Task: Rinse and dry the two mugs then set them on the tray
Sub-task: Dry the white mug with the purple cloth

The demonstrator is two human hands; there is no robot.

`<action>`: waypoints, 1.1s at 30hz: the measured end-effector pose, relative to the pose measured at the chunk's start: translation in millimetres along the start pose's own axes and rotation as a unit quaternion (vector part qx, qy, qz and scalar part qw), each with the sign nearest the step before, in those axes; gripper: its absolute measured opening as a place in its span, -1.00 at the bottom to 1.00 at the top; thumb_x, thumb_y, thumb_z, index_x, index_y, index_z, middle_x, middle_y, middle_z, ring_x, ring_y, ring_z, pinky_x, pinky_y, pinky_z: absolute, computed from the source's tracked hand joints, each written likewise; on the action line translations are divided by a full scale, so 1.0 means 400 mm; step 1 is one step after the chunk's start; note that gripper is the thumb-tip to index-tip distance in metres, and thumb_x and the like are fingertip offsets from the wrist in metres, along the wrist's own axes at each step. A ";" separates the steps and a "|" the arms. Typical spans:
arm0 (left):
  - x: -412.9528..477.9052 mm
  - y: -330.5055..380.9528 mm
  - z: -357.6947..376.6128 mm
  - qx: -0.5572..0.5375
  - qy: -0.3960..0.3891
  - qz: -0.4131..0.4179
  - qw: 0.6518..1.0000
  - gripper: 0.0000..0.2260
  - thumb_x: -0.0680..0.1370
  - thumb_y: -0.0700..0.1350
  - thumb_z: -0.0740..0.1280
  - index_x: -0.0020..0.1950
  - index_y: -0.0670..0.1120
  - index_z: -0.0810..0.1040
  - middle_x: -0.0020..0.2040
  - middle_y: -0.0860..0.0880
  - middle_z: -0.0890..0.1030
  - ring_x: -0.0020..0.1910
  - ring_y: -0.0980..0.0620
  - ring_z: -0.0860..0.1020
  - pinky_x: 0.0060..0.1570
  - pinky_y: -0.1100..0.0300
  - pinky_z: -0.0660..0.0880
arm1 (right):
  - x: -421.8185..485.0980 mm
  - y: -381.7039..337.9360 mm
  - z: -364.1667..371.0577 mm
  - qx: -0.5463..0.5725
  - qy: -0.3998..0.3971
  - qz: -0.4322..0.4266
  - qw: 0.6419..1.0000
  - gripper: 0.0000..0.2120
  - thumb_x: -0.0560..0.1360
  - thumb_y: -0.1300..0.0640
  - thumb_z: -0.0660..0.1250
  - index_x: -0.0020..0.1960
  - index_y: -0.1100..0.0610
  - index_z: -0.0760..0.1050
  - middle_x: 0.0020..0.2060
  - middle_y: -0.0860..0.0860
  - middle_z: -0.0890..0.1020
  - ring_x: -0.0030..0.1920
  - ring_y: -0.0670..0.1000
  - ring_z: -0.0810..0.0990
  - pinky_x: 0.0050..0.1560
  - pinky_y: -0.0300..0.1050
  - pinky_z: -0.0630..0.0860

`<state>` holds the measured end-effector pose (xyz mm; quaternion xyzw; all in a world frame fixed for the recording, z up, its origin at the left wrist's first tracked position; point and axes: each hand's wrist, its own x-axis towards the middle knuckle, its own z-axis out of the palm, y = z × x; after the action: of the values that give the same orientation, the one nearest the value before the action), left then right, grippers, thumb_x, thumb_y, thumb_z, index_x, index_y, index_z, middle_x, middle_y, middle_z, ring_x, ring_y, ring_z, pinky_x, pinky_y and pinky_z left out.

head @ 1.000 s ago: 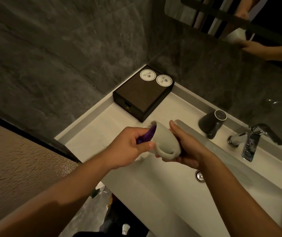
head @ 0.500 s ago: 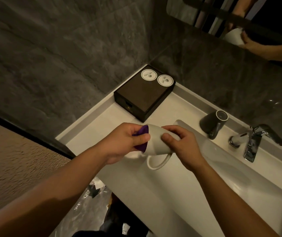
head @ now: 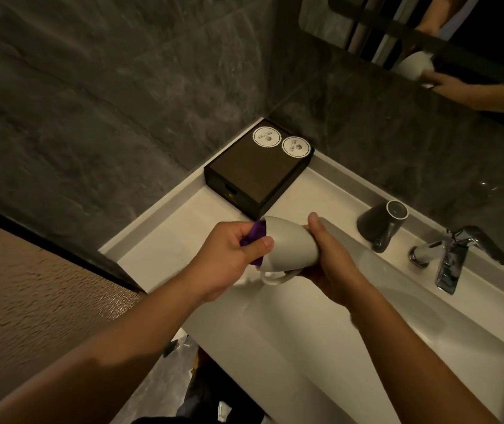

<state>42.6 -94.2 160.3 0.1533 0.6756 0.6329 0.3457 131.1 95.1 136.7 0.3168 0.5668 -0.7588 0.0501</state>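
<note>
A white mug (head: 290,246) lies on its side in the air over the left end of the sink, mouth to the left and handle hanging down. My right hand (head: 327,258) grips its base end. My left hand (head: 232,255) pinches a purple cloth (head: 256,240) that is pushed into the mug's mouth. A dark brown tray (head: 253,175) stands in the back left corner of the counter with two round white coasters (head: 281,141) on its far end. A second mug is not in view.
A dark soap dispenser (head: 382,224) stands behind the basin, and a chrome faucet (head: 449,258) is to its right. The white basin (head: 367,332) runs to the right below my hands. A mirror (head: 428,41) above reflects the mug and my arm.
The mug has been turned between my hands, so its handle went from hidden to hanging down. My left hand keeps working the purple cloth in the mug's mouth.
</note>
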 end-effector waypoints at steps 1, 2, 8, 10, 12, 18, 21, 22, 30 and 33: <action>-0.006 -0.004 0.001 0.011 0.000 0.010 1.000 -0.82 0.62 -0.17 0.40 0.20 -0.02 0.71 0.07 -0.04 0.76 0.12 -0.06 0.71 0.22 -0.10 0.63 | 0.003 -0.008 -0.006 -0.003 0.000 0.028 1.000 -0.37 0.34 -0.52 0.37 0.21 -0.11 0.57 0.10 0.05 0.71 0.06 0.15 0.76 -0.06 0.06 0.71; -0.011 -0.008 0.000 0.016 0.001 0.020 1.000 -0.81 0.62 -0.18 0.40 0.20 0.00 0.70 0.07 -0.02 0.76 0.12 -0.04 0.71 0.22 -0.09 0.63 | 0.006 -0.011 -0.014 -0.020 -0.003 0.048 0.999 -0.35 0.33 -0.52 0.38 0.24 -0.12 0.54 0.14 0.10 0.69 0.07 0.18 0.76 -0.03 0.11 0.72; -0.031 -0.023 -0.009 0.106 -0.027 0.072 0.991 -0.72 0.62 -0.20 0.40 0.33 -0.08 0.65 0.13 0.00 0.74 0.16 0.03 0.68 0.22 0.07 0.59 | 0.013 -0.029 -0.031 0.002 -0.088 0.204 0.975 -0.06 0.28 -0.61 0.33 0.38 0.06 0.42 0.11 0.32 0.71 -0.03 0.32 0.75 -0.21 0.00 0.72; -0.033 -0.026 -0.015 0.140 -0.041 0.083 0.986 -0.72 0.62 -0.21 0.41 0.34 -0.08 0.64 0.13 -0.02 0.73 0.14 0.03 0.67 0.18 0.09 0.58 | 0.017 -0.031 -0.040 0.020 -0.094 0.237 0.967 -0.02 0.31 -0.61 0.29 0.37 0.16 0.42 0.12 0.35 0.69 -0.12 0.21 0.71 -0.24 -0.06 0.71; -0.031 -0.024 -0.026 0.169 -0.062 0.081 0.980 -0.71 0.62 -0.20 0.40 0.35 -0.06 0.63 0.16 -0.02 0.72 0.17 0.01 0.66 0.21 0.00 0.59 | 0.020 -0.026 -0.051 0.058 -0.092 0.255 0.961 -0.06 0.35 -0.56 0.32 0.37 0.19 0.45 0.10 0.34 0.69 -0.16 0.15 0.65 -0.25 -0.15 0.64; -0.008 0.010 -0.061 0.165 -0.127 0.081 0.975 -0.70 0.60 -0.18 0.40 0.31 0.07 0.62 0.14 0.14 0.72 0.17 0.12 0.66 0.13 0.27 0.54 | 0.011 0.000 -0.016 0.149 -0.044 0.260 0.953 -0.18 0.31 -0.33 0.55 0.35 0.21 0.50 0.07 0.34 0.71 -0.16 0.21 0.71 -0.31 -0.08 0.70; 0.017 0.019 -0.071 0.180 -0.127 0.069 0.973 -0.72 0.59 -0.13 0.41 0.29 0.07 0.65 0.11 0.11 0.73 0.14 0.08 0.66 0.12 0.18 0.54 | 0.010 0.013 0.018 0.171 0.035 0.225 0.959 -0.27 0.36 -0.32 0.55 0.30 0.17 0.51 0.07 0.34 0.72 -0.13 0.27 0.75 -0.32 -0.04 0.71; 0.024 0.017 -0.075 0.177 -0.125 0.063 0.974 -0.73 0.60 -0.14 0.41 0.30 0.06 0.65 0.12 0.09 0.73 0.15 0.06 0.66 0.14 0.14 0.55 | 0.010 0.015 0.026 0.169 0.062 0.205 0.962 -0.30 0.37 -0.31 0.55 0.27 0.14 0.51 0.09 0.33 0.71 -0.11 0.30 0.76 -0.32 -0.03 0.70; 0.051 0.013 -0.061 0.036 -0.066 0.003 0.997 -0.75 0.59 -0.21 0.42 0.27 -0.08 0.67 0.15 -0.10 0.74 0.20 -0.12 0.67 0.29 -0.11 0.57 | 0.000 0.032 0.057 0.054 0.113 -0.061 0.990 -0.52 0.42 -0.30 0.42 0.20 -0.03 0.55 0.20 0.06 0.61 0.08 0.22 0.72 -0.16 0.00 0.72; 0.062 0.020 -0.055 -0.002 -0.054 -0.034 0.998 -0.75 0.59 -0.27 0.40 0.26 -0.14 0.66 0.16 -0.16 0.72 0.23 -0.19 0.65 0.25 -0.12 0.59 | 0.003 0.040 0.045 0.013 0.119 -0.121 0.985 -0.39 0.38 -0.29 0.47 0.33 -0.07 0.46 0.17 -0.06 0.60 0.08 0.14 0.71 -0.10 -0.03 0.72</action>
<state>8.5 -93.5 160.3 0.1634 0.6598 0.6128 0.4032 129.5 73.6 125.8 0.3351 0.5931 -0.7232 -0.1138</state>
